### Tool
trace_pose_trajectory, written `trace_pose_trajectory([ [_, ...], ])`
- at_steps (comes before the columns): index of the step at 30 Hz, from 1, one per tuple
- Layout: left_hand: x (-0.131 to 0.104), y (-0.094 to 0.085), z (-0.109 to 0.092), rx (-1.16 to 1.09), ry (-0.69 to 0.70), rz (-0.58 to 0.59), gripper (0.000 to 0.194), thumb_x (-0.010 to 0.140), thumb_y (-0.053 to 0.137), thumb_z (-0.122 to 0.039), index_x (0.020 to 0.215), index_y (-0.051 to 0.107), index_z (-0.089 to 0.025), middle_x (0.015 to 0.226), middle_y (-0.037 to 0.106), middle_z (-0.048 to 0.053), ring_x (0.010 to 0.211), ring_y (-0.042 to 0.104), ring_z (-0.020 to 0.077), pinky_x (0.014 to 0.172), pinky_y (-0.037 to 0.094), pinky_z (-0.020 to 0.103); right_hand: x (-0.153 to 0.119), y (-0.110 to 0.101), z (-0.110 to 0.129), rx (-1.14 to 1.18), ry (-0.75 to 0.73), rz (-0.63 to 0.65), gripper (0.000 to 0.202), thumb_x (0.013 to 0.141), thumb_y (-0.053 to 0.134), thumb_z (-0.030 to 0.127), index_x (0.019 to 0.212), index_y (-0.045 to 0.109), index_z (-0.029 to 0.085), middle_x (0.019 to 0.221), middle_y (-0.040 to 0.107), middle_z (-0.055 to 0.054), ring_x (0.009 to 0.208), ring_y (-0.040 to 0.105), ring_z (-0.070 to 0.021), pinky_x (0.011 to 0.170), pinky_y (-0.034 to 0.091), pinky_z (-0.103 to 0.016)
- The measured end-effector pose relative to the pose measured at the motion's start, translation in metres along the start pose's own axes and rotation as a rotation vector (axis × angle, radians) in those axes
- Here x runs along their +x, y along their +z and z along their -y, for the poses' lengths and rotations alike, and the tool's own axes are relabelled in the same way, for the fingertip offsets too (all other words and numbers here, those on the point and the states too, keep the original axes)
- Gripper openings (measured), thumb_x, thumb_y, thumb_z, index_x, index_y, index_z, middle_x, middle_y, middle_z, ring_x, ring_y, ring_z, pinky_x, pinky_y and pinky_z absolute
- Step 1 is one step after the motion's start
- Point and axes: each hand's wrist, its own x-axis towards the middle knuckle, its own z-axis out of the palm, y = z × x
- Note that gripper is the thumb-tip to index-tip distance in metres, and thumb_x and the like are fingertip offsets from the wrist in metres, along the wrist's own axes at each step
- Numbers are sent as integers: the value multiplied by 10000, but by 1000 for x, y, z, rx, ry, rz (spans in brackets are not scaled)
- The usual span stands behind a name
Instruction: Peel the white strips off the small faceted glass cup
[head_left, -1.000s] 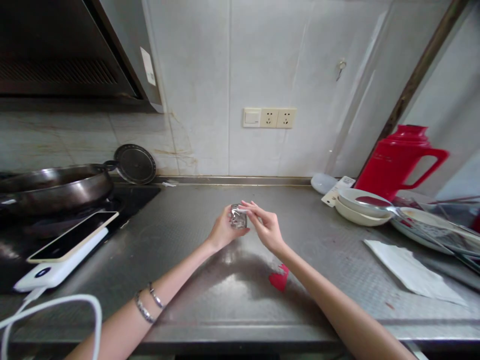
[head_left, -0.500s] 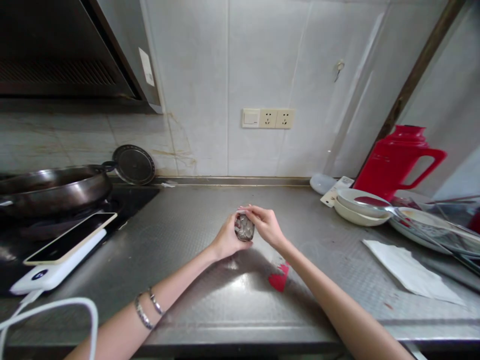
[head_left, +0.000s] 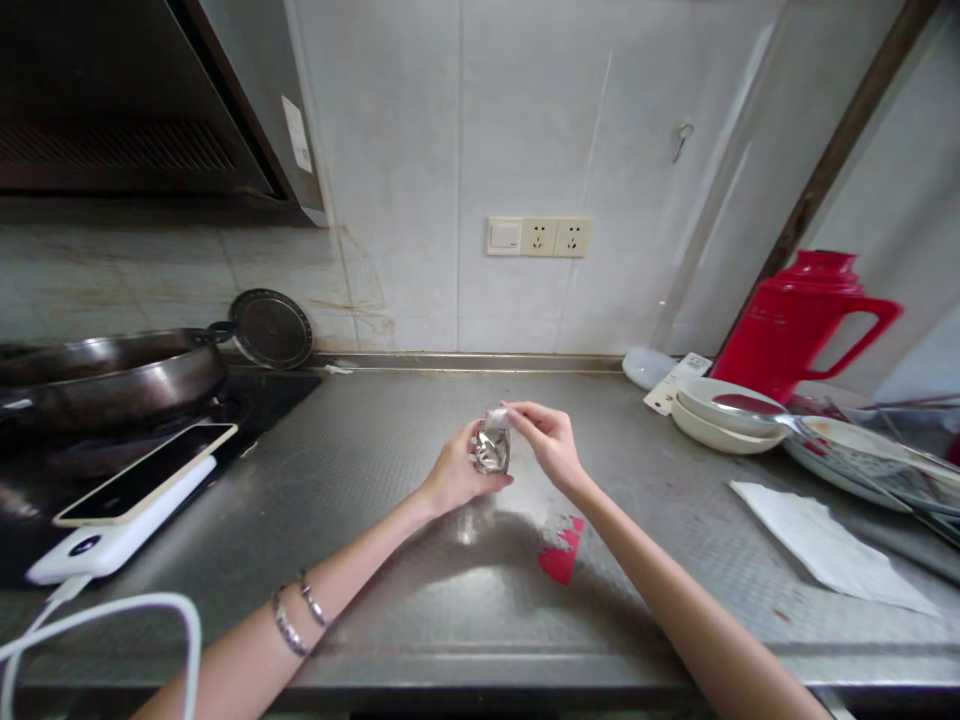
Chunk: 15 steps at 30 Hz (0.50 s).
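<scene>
Above the middle of the counter, my left hand (head_left: pixel 457 470) is closed around the side of a small round object with a crumpled silver foil face (head_left: pixel 492 452). Its exact kind I cannot make out. My right hand (head_left: pixel 546 438) pinches a small whitish piece (head_left: pixel 497 418) at the object's upper edge. Whether that piece is part of the foil or separate cannot be seen. A torn red scrap (head_left: pixel 556 565) lies on the metal counter (head_left: pixel 375 440) below my hands.
At the left, a steel pan (head_left: pixel 112 375) sits on the stove, near a phone (head_left: pixel 150 475) on a white power bank (head_left: pixel 105 550) with a cable. On the right are stacked bowls (head_left: pixel 724 430), a red thermos (head_left: pixel 795 320), and a white paper sheet (head_left: pixel 825 545).
My right hand has shifted slightly right, and the whitish piece now shows at its fingertips. The foil face looks brighter and more exposed. The left hand keeps its hold.
</scene>
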Motion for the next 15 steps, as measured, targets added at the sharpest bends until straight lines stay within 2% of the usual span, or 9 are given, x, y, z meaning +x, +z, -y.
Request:
trace_pose_trajectory([
  [2, -2, 1, -5, -17, -37, 2, 772, 555, 820, -272, 1230, 469, -140, 1028, 665, 94, 861, 638, 202, 777, 503, 322, 2, -1, -3, -27, 24, -146, 253, 864, 557, 391, 911, 738, 220, 943, 747, -44, 914, 693, -277, 817, 553, -398],
  [4, -3, 1, -8, -20, -54, -15, 777, 549, 822, -284, 1227, 471, -137, 1002, 670, 90, 831, 641, 193, 748, 507, 303, 2, 0, -6, -112, -7, -174, 249, 867, 552, 388, 928, 740, 236, 981, 742, -43, 993, 671, -285, 888, 523, -407],
  [8, -4, 2, -8, 29, -21, -40, 781, 541, 825, -279, 1232, 486, -147, 1002, 676, 82, 848, 646, 199, 760, 509, 300, -2, 6, -9, -168, -19, 30, 251, 888, 523, 364, 978, 734, 262, 1015, 732, -32, 1096, 626, -283, 930, 506, -419],
  [11, -3, 2, -7, 82, 4, -52, 711, 542, 828, -285, 1178, 537, -157, 973, 685, 66, 857, 650, 206, 771, 509, 300, -5, 8, -9, -165, -32, 101, 267, 905, 498, 354, 1034, 716, 271, 1042, 723, -27, 1134, 601, -281, 950, 498, -444],
  [15, 0, 2, -4, 83, -35, -90, 670, 556, 823, -303, 1157, 563, -165, 932, 696, 52, 816, 657, 200, 733, 515, 289, -6, 8, -6, -164, -195, 179, 267, 915, 474, 284, 1060, 698, 278, 1109, 700, -10, 1085, 638, -231, 1064, 408, -473],
])
